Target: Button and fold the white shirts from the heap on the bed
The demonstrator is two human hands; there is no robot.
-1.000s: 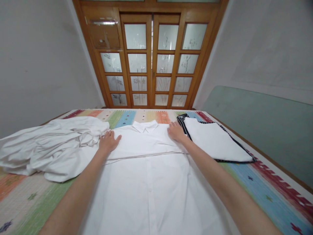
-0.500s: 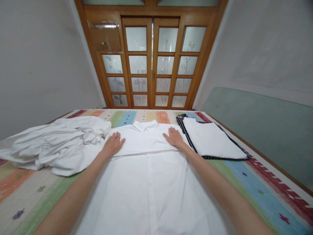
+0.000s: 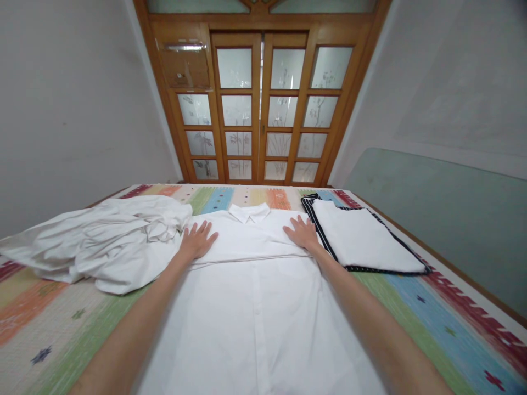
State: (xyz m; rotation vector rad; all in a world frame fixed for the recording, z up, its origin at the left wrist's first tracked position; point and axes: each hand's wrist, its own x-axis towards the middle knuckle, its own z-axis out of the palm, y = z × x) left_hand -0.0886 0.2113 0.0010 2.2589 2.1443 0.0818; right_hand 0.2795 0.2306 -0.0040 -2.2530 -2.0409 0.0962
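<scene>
Three lots of cloth lie on the striped bed cover: one crumpled white heap at the left, one white shirt spread flat in the middle, and one folded white piece with dark trim at the right. Two hands rest on the shirt. Behind the bed stands one wooden door with frosted glass panes.

The heap is too bunched to tell how many garments it holds. The shirt's lower part runs out of the picture at the bottom, and both forearms cover parts of its sides. The sleeves seem folded across the chest, though white on white makes the edges hard to read.

The shirt lies collar away from the person. The left hand lies flat on its left shoulder area, fingers spread and open, gripping nothing. The right hand lies flat on the right shoulder area, fingers likewise spread and open, just beside the folded piece.
</scene>
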